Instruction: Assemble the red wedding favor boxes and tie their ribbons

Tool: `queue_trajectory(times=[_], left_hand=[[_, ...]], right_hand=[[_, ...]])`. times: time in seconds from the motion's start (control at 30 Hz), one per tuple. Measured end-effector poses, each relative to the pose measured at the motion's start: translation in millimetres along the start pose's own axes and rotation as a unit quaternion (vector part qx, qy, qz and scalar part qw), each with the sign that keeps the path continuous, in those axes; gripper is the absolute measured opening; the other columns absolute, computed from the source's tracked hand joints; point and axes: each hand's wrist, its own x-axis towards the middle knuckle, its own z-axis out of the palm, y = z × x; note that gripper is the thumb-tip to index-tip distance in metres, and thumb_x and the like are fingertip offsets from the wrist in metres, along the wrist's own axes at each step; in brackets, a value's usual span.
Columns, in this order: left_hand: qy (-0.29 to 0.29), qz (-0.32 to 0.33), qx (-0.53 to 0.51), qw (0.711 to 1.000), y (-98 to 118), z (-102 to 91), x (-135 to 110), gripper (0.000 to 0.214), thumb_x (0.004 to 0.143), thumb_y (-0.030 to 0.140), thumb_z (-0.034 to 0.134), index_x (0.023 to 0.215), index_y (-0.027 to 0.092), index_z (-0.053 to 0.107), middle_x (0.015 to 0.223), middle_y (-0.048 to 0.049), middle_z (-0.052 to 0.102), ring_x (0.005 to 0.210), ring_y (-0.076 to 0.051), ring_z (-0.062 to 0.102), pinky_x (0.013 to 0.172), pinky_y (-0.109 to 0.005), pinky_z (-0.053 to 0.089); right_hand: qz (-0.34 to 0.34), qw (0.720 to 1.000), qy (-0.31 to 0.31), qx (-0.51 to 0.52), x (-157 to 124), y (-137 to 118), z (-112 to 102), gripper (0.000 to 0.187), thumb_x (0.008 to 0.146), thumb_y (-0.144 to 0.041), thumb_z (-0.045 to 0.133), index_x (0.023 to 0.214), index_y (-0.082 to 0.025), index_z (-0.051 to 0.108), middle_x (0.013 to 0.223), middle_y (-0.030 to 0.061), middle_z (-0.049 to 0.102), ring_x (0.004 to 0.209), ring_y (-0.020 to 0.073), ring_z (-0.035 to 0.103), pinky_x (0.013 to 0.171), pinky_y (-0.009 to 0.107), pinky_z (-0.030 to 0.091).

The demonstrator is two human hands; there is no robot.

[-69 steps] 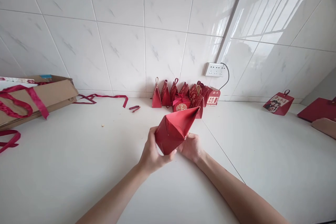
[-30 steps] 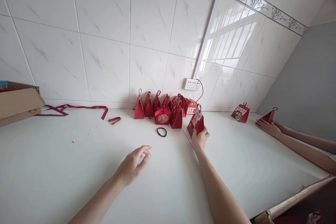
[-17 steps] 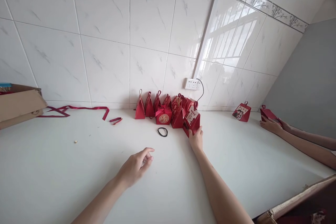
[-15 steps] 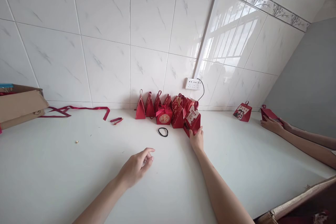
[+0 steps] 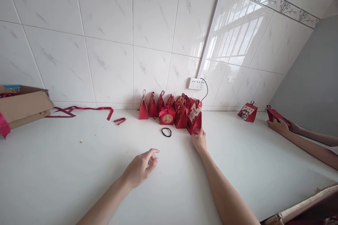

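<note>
My right hand (image 5: 200, 140) has its fingers and thumb at the bottom corner of a red triangular gift box (image 5: 195, 122) with a ribbon loop and a printed label. That box stands at the front right of a cluster of similar red boxes (image 5: 143, 109). Among them sits a squarer red box with a bow (image 5: 167, 115) and a gold round print. My left hand (image 5: 141, 167) hovers over or rests on the white table, empty, fingers loosely bent with the thumb apart. Nearest to it is a black elastic band (image 5: 166, 132).
Far right, another person's hands (image 5: 280, 126) hold a red box (image 5: 278, 115); a red photo box (image 5: 247, 112) stands beside them. At left are a cardboard box (image 5: 26, 107), red ribbon (image 5: 87, 108), red-handled snips (image 5: 120, 121) and a small bead (image 5: 81, 141). A carton edge (image 5: 303, 205) juts in lower right.
The box at my right hand has shifted slightly back toward the wall, against the cluster. My left hand keeps nearly the same pose. The view has turned a little left.
</note>
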Motion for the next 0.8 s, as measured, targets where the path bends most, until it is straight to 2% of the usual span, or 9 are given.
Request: queue_trajectory(times=[0.1, 0.23, 0.4, 0.47, 0.57, 0.63, 0.7, 0.77, 0.8], left_hand=[[0.000, 0.008, 0.001, 1.000, 0, 0.3, 0, 0.038, 0.092, 0.045, 0.030, 0.115, 0.024, 0.050, 0.087, -0.0005, 0.065, 0.082, -0.015, 0.062, 0.074, -0.027, 0.051], [0.003, 0.020, -0.003, 1.000, 3, -1.1, -1, 0.035, 0.092, 0.044, 0.032, 0.113, 0.024, 0.051, 0.085, 0.0001, 0.066, 0.080, -0.015, 0.063, 0.075, -0.027, 0.050], [0.014, 0.021, -0.002, 1.000, 7, -1.0, -1, 0.033, 0.092, 0.040, 0.034, 0.112, 0.023, 0.053, 0.086, -0.0003, 0.068, 0.080, -0.015, 0.064, 0.075, -0.027, 0.052], [0.016, 0.028, 0.004, 0.999, 9, 0.1, -2, 0.032, 0.091, 0.038, 0.035, 0.111, 0.022, 0.054, 0.088, -0.0009, 0.069, 0.080, -0.015, 0.064, 0.076, -0.027, 0.052], [0.016, 0.030, 0.016, 0.999, 13, 1.9, -3, 0.031, 0.090, 0.032, 0.039, 0.113, 0.021, 0.055, 0.092, -0.0017, 0.071, 0.080, -0.014, 0.066, 0.077, -0.026, 0.052], [0.014, 0.023, 0.029, 0.999, 15, 3.2, -3, 0.031, 0.089, 0.029, 0.042, 0.116, 0.021, 0.055, 0.095, -0.0021, 0.072, 0.081, -0.014, 0.066, 0.078, -0.025, 0.052], [0.011, 0.016, 0.036, 0.999, 15, 4.8, -2, 0.032, 0.088, 0.029, 0.045, 0.117, 0.020, 0.056, 0.097, -0.0025, 0.073, 0.081, -0.014, 0.067, 0.079, -0.026, 0.052], [0.008, 0.014, 0.038, 0.999, 15, 6.9, -2, 0.033, 0.088, 0.029, 0.047, 0.119, 0.020, 0.055, 0.100, -0.0025, 0.073, 0.081, -0.013, 0.068, 0.081, -0.025, 0.052], [0.005, 0.013, 0.038, 0.999, 15, 8.1, -2, 0.034, 0.088, 0.029, 0.048, 0.120, 0.020, 0.055, 0.101, -0.0025, 0.073, 0.082, -0.014, 0.068, 0.082, -0.025, 0.052]], right_hand=[[0.028, 1.000, -0.007, 0.001, -3, -5, -4, 0.063, 0.077, -0.024, 0.044, 0.137, -0.011, 0.033, 0.132, 0.0207, 0.043, 0.102, 0.0275, 0.061, 0.088, 0.038, 0.047], [0.038, 0.999, 0.000, -0.006, -7, -10, -9, 0.054, 0.074, -0.022, 0.047, 0.127, -0.010, 0.041, 0.122, 0.0213, 0.048, 0.097, 0.0283, 0.062, 0.087, 0.039, 0.048], [0.036, 0.999, 0.008, -0.027, -11, -14, -16, 0.044, 0.072, -0.021, 0.048, 0.114, -0.010, 0.050, 0.114, 0.0194, 0.054, 0.102, 0.0275, 0.059, 0.089, 0.036, 0.048], [0.042, 0.998, 0.001, -0.047, -12, -16, -21, 0.039, 0.072, -0.023, 0.047, 0.108, -0.011, 0.055, 0.113, 0.0196, 0.055, 0.106, 0.0303, 0.057, 0.093, 0.041, 0.045], [0.054, 0.994, -0.033, -0.087, -12, -17, -24, 0.034, 0.074, -0.028, 0.044, 0.097, -0.013, 0.062, 0.115, 0.0212, 0.055, 0.113, 0.0386, 0.053, 0.100, 0.056, 0.036], [0.030, 0.991, -0.084, -0.098, -9, -16, -22, 0.040, 0.073, -0.031, 0.042, 0.104, -0.015, 0.061, 0.121, 0.0191, 0.056, 0.117, 0.0398, 0.052, 0.101, 0.059, 0.034], [-0.022, 0.985, -0.140, -0.101, -5, -12, -16, 0.049, 0.070, -0.032, 0.042, 0.115, -0.022, 0.058, 0.128, 0.0129, 0.056, 0.120, 0.0359, 0.052, 0.105, 0.057, 0.031], [-0.083, 0.972, -0.171, -0.137, -1, -5, -8, 0.056, 0.068, -0.039, 0.040, 0.120, -0.024, 0.054, 0.128, 0.0121, 0.056, 0.119, 0.0361, 0.053, 0.103, 0.059, 0.032], [-0.092, 0.967, -0.181, -0.153, 2, 0, -5, 0.056, 0.067, -0.042, 0.038, 0.118, -0.025, 0.054, 0.126, 0.0128, 0.058, 0.119, 0.0363, 0.054, 0.103, 0.058, 0.033]])
